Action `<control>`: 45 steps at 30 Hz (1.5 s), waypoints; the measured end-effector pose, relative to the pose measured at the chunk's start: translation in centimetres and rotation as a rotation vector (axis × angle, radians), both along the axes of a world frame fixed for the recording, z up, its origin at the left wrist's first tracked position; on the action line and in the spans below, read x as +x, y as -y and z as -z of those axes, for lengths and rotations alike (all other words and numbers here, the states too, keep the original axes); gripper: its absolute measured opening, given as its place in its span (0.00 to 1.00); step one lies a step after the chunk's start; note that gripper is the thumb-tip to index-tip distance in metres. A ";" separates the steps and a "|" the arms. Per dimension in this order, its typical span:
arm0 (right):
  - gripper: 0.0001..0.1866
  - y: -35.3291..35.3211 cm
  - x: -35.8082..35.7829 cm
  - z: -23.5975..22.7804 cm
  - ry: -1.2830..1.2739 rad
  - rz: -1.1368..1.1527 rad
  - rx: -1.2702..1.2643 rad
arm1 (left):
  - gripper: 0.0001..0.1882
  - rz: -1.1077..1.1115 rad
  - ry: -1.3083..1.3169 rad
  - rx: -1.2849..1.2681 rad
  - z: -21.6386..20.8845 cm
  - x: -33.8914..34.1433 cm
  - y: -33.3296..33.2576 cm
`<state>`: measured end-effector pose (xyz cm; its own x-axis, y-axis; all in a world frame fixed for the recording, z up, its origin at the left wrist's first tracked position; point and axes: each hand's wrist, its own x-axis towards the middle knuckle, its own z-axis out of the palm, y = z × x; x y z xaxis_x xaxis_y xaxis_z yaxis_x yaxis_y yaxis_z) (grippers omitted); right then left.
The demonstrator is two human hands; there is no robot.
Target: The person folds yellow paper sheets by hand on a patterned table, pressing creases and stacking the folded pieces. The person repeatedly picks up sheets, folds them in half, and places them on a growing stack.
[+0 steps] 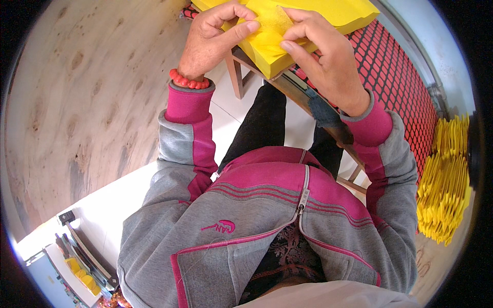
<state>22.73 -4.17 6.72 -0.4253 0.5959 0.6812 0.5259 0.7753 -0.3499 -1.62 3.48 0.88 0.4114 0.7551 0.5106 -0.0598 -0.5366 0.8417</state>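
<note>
At the top of the view, both my hands are at a thin, slightly see-through yellow sheet (275, 25), paper or cloth, I cannot tell which. My left hand (210, 41), with a red bead bracelet at its wrist, pinches the sheet's left side between thumb and fingers. On the other side, the thumb and bent fingers of my right hand (328, 59) close on its right edge. Directly beneath lies a thick yellow stack (339, 13) whose near corner points toward me. The lifted sheet partly covers that stack.
The stack rests on a surface with a red-and-black patterned cover (395, 61) and a wooden frame (303, 102). To the right stands a tall pile of folded yellow pieces (444, 190). A large plywood board (77, 102) fills the left. Yellow items (82, 277) sit at lower left.
</note>
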 end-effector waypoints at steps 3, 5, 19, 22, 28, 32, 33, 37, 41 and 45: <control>0.08 -0.4 0.0 0.4 -0.014 -0.017 -0.007 | 0.05 -0.001 0.007 0.038 0.2 -0.1 -0.2; 0.07 -0.6 0.1 0.7 -0.012 -0.020 -0.012 | 0.05 -0.001 0.008 0.059 0.3 -0.3 -0.3; 0.05 -0.8 0.2 1.3 -0.029 0.009 0.005 | 0.08 -0.013 -0.049 0.027 0.0 -0.7 -0.1; 0.07 -0.8 0.0 1.4 -0.092 0.016 -0.028 | 0.10 -0.061 -0.066 0.027 -0.2 -0.7 0.1; 0.06 -0.7 -0.1 1.3 -0.091 0.012 -0.013 | 0.12 0.040 -0.055 0.105 -0.3 -0.8 -0.2; 0.06 -0.7 -0.1 1.4 -0.081 0.019 0.002 | 0.11 0.046 -0.049 0.139 0.0 -0.8 -0.4; 0.06 -0.7 -0.1 1.4 -0.082 0.017 0.001 | 0.10 0.046 -0.052 0.140 0.0 -0.7 -0.5; 0.06 -0.7 -0.1 1.4 -0.077 0.028 0.019 | 0.06 -0.002 -0.045 0.148 0.2 -0.5 -0.4; 0.06 -0.6 -0.2 1.4 -0.089 0.014 0.015 | 0.04 0.031 -0.081 0.156 -0.1 -0.6 -0.5; 0.07 -0.8 -0.1 1.5 -0.087 0.005 0.027 | 0.04 0.063 -0.070 0.094 -0.2 -0.7 -0.5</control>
